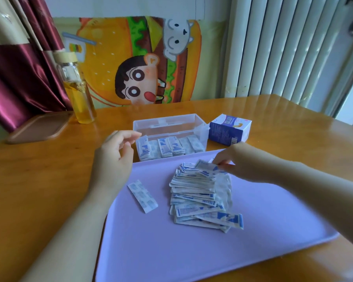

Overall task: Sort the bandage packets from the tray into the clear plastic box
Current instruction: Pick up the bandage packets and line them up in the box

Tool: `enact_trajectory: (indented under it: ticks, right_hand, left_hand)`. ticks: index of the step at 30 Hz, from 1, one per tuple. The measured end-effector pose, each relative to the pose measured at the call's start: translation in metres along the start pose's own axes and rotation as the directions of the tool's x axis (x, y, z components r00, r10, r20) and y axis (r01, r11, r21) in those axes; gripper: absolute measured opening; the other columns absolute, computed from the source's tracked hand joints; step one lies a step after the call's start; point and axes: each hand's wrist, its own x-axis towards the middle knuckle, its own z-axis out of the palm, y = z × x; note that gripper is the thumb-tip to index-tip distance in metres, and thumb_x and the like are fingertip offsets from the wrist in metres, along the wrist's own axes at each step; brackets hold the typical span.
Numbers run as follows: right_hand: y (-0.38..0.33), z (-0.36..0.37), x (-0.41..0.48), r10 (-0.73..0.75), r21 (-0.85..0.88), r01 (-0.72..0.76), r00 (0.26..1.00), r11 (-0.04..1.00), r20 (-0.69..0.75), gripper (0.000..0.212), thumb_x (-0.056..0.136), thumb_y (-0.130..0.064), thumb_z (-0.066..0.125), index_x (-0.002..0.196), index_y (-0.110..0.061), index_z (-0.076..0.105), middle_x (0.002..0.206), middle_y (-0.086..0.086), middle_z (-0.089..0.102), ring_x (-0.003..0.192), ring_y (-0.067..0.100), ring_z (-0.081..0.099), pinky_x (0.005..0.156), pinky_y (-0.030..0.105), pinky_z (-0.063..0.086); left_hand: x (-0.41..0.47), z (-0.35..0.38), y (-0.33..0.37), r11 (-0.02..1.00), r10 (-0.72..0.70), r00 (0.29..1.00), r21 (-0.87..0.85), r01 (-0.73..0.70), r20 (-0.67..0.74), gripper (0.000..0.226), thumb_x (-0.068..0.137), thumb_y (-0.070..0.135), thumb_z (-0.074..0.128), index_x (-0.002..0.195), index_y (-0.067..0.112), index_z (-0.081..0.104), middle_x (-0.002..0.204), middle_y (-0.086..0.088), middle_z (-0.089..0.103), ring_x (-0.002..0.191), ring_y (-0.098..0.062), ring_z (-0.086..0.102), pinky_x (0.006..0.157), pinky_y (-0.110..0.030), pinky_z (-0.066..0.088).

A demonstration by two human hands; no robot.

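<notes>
Lilac tray point(253, 251), blue-and-white packets point(198, 196), blue carton point(228, 130), honey-brown table point(39, 169).

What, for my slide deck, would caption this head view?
Right hand pinches a bandage packet on the tray; left hand hovers open near the clear plastic box.

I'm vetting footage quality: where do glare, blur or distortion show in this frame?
Head view: window light glares off the table at right; the radiator bows from the wide lens; the print on the pile is too soft to read; the packet pinched by the right hand looks slightly blurred.
</notes>
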Motion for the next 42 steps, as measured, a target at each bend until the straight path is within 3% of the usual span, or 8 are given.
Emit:
enact_trajectory:
  ticks: [3,5,7,9,12,18,31,42]
  right_hand:
    - [-0.004,-0.01,0.006,0.136,0.226,-0.104,0.982,0.969,-0.131,0.013,0.089,-0.016,0.057,0.091,-0.018,0.069,0.084,0.003,0.069,0.074,0.019,0.06,0.064,0.028,0.048]
    - [-0.017,-0.016,0.009,0.232,0.641,-0.128,0.97,0.757,-0.08,0.008,0.086,-0.012,0.063,0.086,-0.019,0.068,0.072,-0.001,0.065,0.059,0.01,0.053,0.055,0.015,0.043]
    - [-0.035,-0.019,0.01,0.205,0.89,-0.102,0.979,0.445,0.01,0.007,0.083,-0.006,0.066,0.084,-0.013,0.067,0.066,0.002,0.06,0.057,0.01,0.047,0.056,0.017,0.04]
    - [-0.052,-0.015,0.011,0.123,0.929,-0.055,0.992,0.365,0.011,0.004,0.082,-0.006,0.067,0.083,-0.009,0.064,0.063,0.003,0.056,0.056,0.01,0.045,0.056,0.02,0.038]
    - [-0.065,-0.015,0.018,-0.01,0.886,0.048,0.999,0.46,-0.048,0.006,0.088,-0.014,0.062,0.087,-0.008,0.065,0.065,-0.001,0.064,0.057,0.007,0.054,0.057,0.019,0.041]
    - [-0.001,-0.014,0.039,-0.062,0.254,0.015,0.982,0.967,0.177,0.029,0.086,-0.013,0.064,0.11,-0.03,0.061,0.107,-0.011,0.067,0.1,0.004,0.062,0.082,0.014,0.048]
    - [0.002,0.003,0.053,-0.046,0.102,0.028,0.983,0.994,0.176,0.025,0.086,-0.04,0.062,0.106,-0.027,0.069,0.096,-0.014,0.065,0.072,-0.007,0.054,0.065,0.009,0.04]
    - [-0.011,-0.001,0.062,-0.061,0.027,0.055,0.947,0.998,0.314,0.055,0.073,-0.056,0.068,0.121,-0.031,0.061,0.121,-0.01,0.06,0.103,0.008,0.056,0.08,0.019,0.036]
  left_hand:
    - [0.0,-0.002,0.016,0.974,0.215,0.975,0.089,-0.21,-0.06,0.029,0.086,-0.006,0.043,0.095,0.007,0.067,0.094,0.003,0.062,0.085,-0.003,0.056,0.074,-0.008,0.041]
    - [0.0,-0.002,0.029,0.981,0.196,0.981,-0.008,-0.196,-0.002,0.024,0.089,0.009,0.047,0.097,0.013,0.069,0.096,0.009,0.064,0.09,0.005,0.056,0.078,-0.005,0.039]
    - [-0.004,0.003,0.04,0.968,0.0,0.968,-0.241,0.062,0.25,0.027,0.087,0.039,0.051,0.105,0.027,0.067,0.107,0.018,0.066,0.102,0.01,0.057,0.084,-0.004,0.039]
    - [-0.01,0.012,0.047,0.867,-0.14,0.83,-0.338,0.366,0.54,0.039,0.081,0.061,0.049,0.105,0.037,0.068,0.111,0.02,0.068,0.107,0.006,0.058,0.094,-0.014,0.042]
    - [-0.017,0.028,0.051,0.606,-0.249,0.754,-0.509,0.611,0.608,0.033,0.087,0.048,0.05,0.096,0.027,0.074,0.102,0.005,0.073,0.103,-0.011,0.066,0.097,-0.038,0.046]
    - [-0.005,0.023,0.044,0.399,-0.448,0.778,-0.68,0.614,0.439,0.029,0.1,0.008,0.034,0.111,0.014,0.06,0.094,-0.001,0.07,0.09,-0.011,0.067,0.08,-0.022,0.051]
    - [-0.003,0.019,0.041,0.272,-0.5,0.715,-0.695,0.666,0.489,0.029,0.097,0.001,0.038,0.104,0.01,0.064,0.08,-0.003,0.07,0.069,-0.013,0.067,0.072,-0.026,0.055]
    - [-0.002,0.018,0.039,0.281,-0.521,0.707,-0.687,0.67,0.477,0.03,0.097,0.001,0.038,0.105,0.01,0.065,0.082,-0.002,0.07,0.069,-0.013,0.067,0.067,-0.024,0.056]
